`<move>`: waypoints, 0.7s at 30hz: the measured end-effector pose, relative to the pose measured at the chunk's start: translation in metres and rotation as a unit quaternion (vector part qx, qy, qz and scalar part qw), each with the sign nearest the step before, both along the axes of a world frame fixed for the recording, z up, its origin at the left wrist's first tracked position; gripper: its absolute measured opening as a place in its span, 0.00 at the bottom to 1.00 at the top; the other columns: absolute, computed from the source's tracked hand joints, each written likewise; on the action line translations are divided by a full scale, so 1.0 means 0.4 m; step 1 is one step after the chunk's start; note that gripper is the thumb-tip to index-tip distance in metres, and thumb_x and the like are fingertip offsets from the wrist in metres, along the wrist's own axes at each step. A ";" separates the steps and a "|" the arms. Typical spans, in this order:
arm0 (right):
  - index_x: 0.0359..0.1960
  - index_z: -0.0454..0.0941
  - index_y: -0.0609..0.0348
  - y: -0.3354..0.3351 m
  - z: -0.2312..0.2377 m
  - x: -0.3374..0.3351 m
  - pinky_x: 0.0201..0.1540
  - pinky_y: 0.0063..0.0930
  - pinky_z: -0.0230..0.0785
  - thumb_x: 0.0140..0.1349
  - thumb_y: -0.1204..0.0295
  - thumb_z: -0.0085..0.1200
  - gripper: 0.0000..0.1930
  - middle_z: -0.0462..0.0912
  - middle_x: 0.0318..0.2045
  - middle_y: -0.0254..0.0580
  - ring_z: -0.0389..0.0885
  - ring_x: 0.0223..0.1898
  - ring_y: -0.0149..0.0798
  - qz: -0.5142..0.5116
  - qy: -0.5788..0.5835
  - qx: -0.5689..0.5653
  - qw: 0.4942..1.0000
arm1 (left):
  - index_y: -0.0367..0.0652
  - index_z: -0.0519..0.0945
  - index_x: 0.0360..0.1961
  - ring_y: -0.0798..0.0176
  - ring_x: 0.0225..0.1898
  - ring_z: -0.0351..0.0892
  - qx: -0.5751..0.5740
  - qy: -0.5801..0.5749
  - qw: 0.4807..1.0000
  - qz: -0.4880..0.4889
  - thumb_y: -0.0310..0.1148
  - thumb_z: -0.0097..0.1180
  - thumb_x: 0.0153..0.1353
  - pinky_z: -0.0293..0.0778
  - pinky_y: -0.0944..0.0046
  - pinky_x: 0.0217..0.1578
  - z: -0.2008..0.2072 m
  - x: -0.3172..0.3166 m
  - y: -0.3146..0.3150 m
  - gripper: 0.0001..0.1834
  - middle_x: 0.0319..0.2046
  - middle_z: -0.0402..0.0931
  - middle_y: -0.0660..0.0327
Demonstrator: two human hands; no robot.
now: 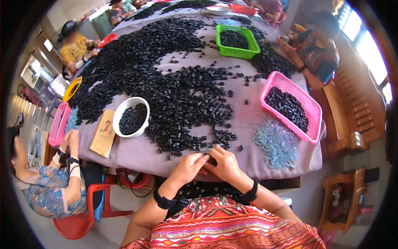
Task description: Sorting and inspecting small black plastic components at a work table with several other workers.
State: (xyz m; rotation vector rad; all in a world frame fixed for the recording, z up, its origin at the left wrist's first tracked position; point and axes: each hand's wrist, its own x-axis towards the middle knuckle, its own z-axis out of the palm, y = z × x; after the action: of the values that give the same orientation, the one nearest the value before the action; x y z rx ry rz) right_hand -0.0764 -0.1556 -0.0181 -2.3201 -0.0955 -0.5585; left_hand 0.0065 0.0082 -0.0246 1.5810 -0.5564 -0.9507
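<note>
At the table's near edge my left hand (188, 167) and my right hand (226, 164) meet with fingertips together. Both are closed in a pinch around a small black plastic piece (212, 160), mostly covered by the fingers. Just beyond them spreads a large heap of small black plastic pieces (182, 99). To the right of my hands lies a pile of small clear bluish pieces (275, 143). Beside that pile, a pink basket (311, 137) holds more black parts. A white bowl (146, 108) with thin black parts stands to the left.
A tan printed box (102, 135) lies beside the bowl. Farther back is a green basket (240, 53). A person (54, 182) sits at the left near a pink basket (59, 124); other people work around the cloth-covered table (128, 154). Wooden furniture (352, 108) stands at the right.
</note>
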 end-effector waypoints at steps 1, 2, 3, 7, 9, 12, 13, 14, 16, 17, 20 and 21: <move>0.26 0.72 0.59 -0.009 0.002 -0.003 0.26 0.41 0.71 0.50 0.68 0.70 0.16 0.73 0.25 0.46 0.78 0.25 0.52 0.000 -0.008 0.005 1.000 | 0.36 0.79 0.43 0.69 0.30 0.82 -0.016 -0.006 1.000 0.007 0.42 0.46 0.75 0.79 0.70 0.33 0.004 -0.007 0.003 0.18 0.32 0.83 0.60; 0.26 0.72 0.59 -0.021 0.013 -0.005 0.26 0.41 0.71 0.50 0.68 0.70 0.16 0.73 0.25 0.46 0.78 0.25 0.52 -0.009 -0.008 0.004 1.000 | 0.36 0.79 0.43 0.69 0.30 0.83 -0.028 0.009 0.999 0.029 0.42 0.46 0.75 0.79 0.70 0.33 0.001 -0.011 0.011 0.18 0.32 0.83 0.60; 0.25 0.72 0.60 -0.032 0.031 -0.010 0.25 0.37 0.70 0.51 0.68 0.70 0.16 0.74 0.25 0.45 0.76 0.23 0.47 -0.009 0.019 0.057 0.998 | 0.36 0.79 0.43 0.69 0.30 0.83 -0.040 0.026 0.998 0.050 0.42 0.47 0.75 0.79 0.70 0.34 -0.002 -0.014 0.015 0.18 0.33 0.83 0.60; 0.24 0.72 0.61 -0.143 0.129 0.003 0.23 0.25 0.60 0.52 0.72 0.70 0.15 0.71 0.18 0.34 0.65 0.21 0.24 -0.133 0.005 0.217 0.967 | 0.37 0.80 0.44 0.69 0.31 0.83 -0.050 0.042 0.998 0.025 0.41 0.48 0.74 0.78 0.70 0.34 -0.009 -0.001 0.018 0.17 0.34 0.84 0.59; 0.31 0.79 0.61 -0.259 0.184 0.007 0.23 0.20 0.58 0.59 0.76 0.63 0.05 0.70 0.19 0.26 0.65 0.22 0.19 -0.228 -0.012 0.203 0.952 | 0.38 0.80 0.45 0.70 0.33 0.83 -0.042 0.041 0.998 0.023 0.40 0.49 0.74 0.78 0.71 0.35 0.009 -0.003 0.012 0.15 0.35 0.84 0.60; 0.54 0.78 0.60 -0.427 0.222 0.016 0.23 0.20 0.62 0.58 0.76 0.64 0.21 0.77 0.21 0.30 0.71 0.22 0.19 -0.311 -0.032 0.190 0.931 | 0.39 0.80 0.46 0.70 0.33 0.83 -0.037 0.042 0.998 0.021 0.39 0.50 0.73 0.77 0.72 0.35 0.011 0.000 0.010 0.14 0.36 0.84 0.59; 0.57 0.75 0.60 -0.467 0.222 0.010 0.24 0.21 0.64 0.56 0.76 0.66 0.25 0.80 0.24 0.33 0.72 0.22 0.21 -0.330 -0.020 0.194 0.924 | 0.39 0.80 0.46 0.70 0.33 0.83 -0.036 0.041 0.998 0.024 0.38 0.50 0.73 0.77 0.71 0.35 0.010 -0.002 0.011 0.14 0.36 0.84 0.59; 0.58 0.73 0.61 -0.503 0.204 0.002 0.25 0.22 0.65 0.55 0.76 0.66 0.27 0.82 0.27 0.34 0.72 0.22 0.22 -0.347 -0.026 0.156 0.924 | 0.39 0.80 0.46 0.70 0.33 0.83 -0.036 0.042 0.998 0.023 0.38 0.50 0.73 0.77 0.71 0.35 0.010 -0.003 0.012 0.14 0.36 0.84 0.59; 0.59 0.72 0.61 -0.534 0.187 -0.011 0.25 0.23 0.67 0.55 0.76 0.67 0.29 0.83 0.30 0.36 0.73 0.22 0.23 -0.363 -0.031 0.116 0.924 | 0.39 0.80 0.47 0.70 0.33 0.83 -0.043 0.040 0.998 0.021 0.38 0.51 0.73 0.77 0.72 0.35 0.009 -0.002 0.010 0.14 0.36 0.84 0.59; 0.56 0.73 0.62 -0.522 0.180 -0.021 0.26 0.24 0.67 0.54 0.77 0.67 0.26 0.83 0.33 0.37 0.73 0.22 0.25 -0.373 -0.039 0.069 0.925 | 0.39 0.80 0.47 0.70 0.33 0.83 -0.041 0.042 0.998 0.026 0.38 0.51 0.73 0.77 0.72 0.35 0.010 -0.003 0.015 0.14 0.36 0.84 0.59; 0.49 0.77 0.63 -0.460 0.170 -0.047 0.28 0.26 0.69 0.54 0.77 0.66 0.20 0.83 0.36 0.40 0.74 0.23 0.29 -0.344 -0.055 -0.004 0.937 | 0.38 0.79 0.48 0.70 0.34 0.82 -0.037 0.037 0.998 0.028 0.37 0.51 0.73 0.77 0.72 0.36 0.020 -0.002 0.015 0.14 0.36 0.84 0.59; 0.46 0.79 0.63 -0.426 0.180 -0.058 0.29 0.26 0.70 0.54 0.77 0.65 0.17 0.83 0.37 0.42 0.75 0.24 0.31 -0.312 -0.065 -0.033 0.947 | 0.38 0.79 0.48 0.70 0.33 0.82 -0.035 0.034 0.998 0.026 0.36 0.52 0.72 0.77 0.71 0.36 0.027 -0.003 0.011 0.13 0.36 0.83 0.59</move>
State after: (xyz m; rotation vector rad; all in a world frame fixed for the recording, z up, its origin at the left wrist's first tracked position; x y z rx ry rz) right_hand -0.0994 -0.3260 0.0541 -2.3581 0.5857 -1.0314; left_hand 0.0055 0.0126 -0.0137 1.4892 -0.4937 -0.9329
